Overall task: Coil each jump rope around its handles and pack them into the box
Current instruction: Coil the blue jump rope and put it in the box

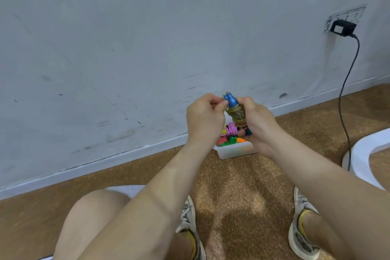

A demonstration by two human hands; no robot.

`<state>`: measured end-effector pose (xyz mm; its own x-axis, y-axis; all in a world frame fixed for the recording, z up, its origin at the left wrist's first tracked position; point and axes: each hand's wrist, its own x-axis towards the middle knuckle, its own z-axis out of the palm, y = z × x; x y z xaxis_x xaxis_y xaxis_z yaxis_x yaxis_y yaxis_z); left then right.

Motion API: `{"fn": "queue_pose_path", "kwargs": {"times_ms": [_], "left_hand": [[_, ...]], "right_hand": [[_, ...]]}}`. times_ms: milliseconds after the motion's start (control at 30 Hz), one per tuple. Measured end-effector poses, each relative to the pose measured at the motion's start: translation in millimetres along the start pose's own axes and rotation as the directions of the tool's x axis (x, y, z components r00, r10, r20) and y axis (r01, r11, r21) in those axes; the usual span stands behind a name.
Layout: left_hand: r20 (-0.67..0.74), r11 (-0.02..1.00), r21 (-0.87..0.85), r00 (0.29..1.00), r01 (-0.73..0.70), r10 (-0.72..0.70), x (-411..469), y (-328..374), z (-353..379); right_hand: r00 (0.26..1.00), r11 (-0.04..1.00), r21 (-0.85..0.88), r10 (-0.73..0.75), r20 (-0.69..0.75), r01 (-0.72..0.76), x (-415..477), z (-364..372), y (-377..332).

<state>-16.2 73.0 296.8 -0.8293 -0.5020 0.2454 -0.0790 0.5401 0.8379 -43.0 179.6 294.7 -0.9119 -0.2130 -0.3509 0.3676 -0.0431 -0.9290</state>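
The box (pixel 234 151) sits on the floor (pixel 236 186) close against the wall (pixel 147 48), with bare floor between it and the shoes (pixel 188 217) (a cable (pixel 346 91) hangs down the wall well off to the right). Just above the box, the right hand (pixel 256 126) wraps its fingers round the rope (pixel 236 113), which is coiled on its upright blue handles (pixel 230 99). The left hand (pixel 203 120), fingers curled, pinches the rope at the handles' top end.

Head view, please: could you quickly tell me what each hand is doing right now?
Left hand: pinching the top of the blue-handled jump rope wound with yellowish cord.
Right hand: gripping that same coiled rope.
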Motion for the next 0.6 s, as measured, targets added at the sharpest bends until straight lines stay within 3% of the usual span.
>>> {"fn": "queue_pose_path", "kwargs": {"times_ms": [100,200,333,467,600], "left_hand": [[0.120,0.904,0.374,0.977,-0.208,0.175,7.9,-1.0,30.0],[0.267,0.831,0.495,0.955,-0.254,0.132,20.0,-17.8,59.2],[0.368,0.807,0.545,0.930,-0.228,0.015,44.7,-49.0,80.4],[0.418,0.857,0.513,0.885,-0.043,-0.206,69.6,-92.1,109.5],[0.490,0.879,0.466,0.798,0.099,-0.350,84.9,-141.6,148.7]], "right_hand": [[0.978,0.979,-0.001,0.205,-0.031,-0.205,14.2,-17.4,-6.2],[0.949,0.935,-0.163,0.316,-0.015,-0.314,44.9,-36.6,-4.5],[0.899,0.874,-0.306,0.425,0.105,-0.378,89.9,-43.7,5.1],[0.921,0.797,-0.564,0.358,0.156,-0.214,139.4,-52.9,29.6],[0.966,0.434,-0.895,0.170,0.197,0.106,193.6,-71.5,64.9]]}}
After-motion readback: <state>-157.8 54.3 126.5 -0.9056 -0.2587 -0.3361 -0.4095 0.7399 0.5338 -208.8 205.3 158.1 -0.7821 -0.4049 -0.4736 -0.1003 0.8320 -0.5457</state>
